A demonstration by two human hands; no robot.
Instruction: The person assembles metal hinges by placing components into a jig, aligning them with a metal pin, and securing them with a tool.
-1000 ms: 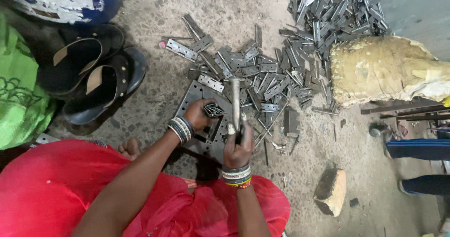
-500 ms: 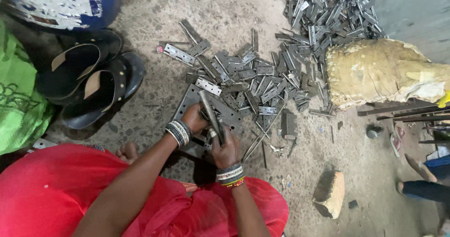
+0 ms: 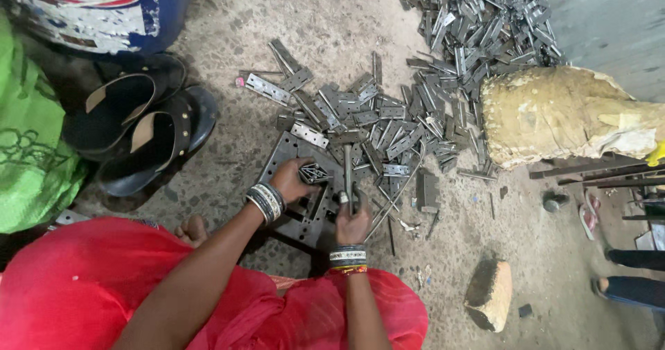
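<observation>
My left hand point(image 3: 291, 182) pinches a hinge point(image 3: 315, 173) on the steel plate's point(image 3: 287, 149) middle; my right hand point(image 3: 353, 218) grips a hammer point(image 3: 348, 173). Piles of hinges point(image 3: 388, 121) remain.

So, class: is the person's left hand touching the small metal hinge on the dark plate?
Touching: the head view shows the left hand gripping the hinge.

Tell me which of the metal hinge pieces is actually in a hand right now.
The small hinge piece pinched in the left hand over the dark metal plate. The other hinges lie loose on the floor; the right hand grips a hammer.
</observation>
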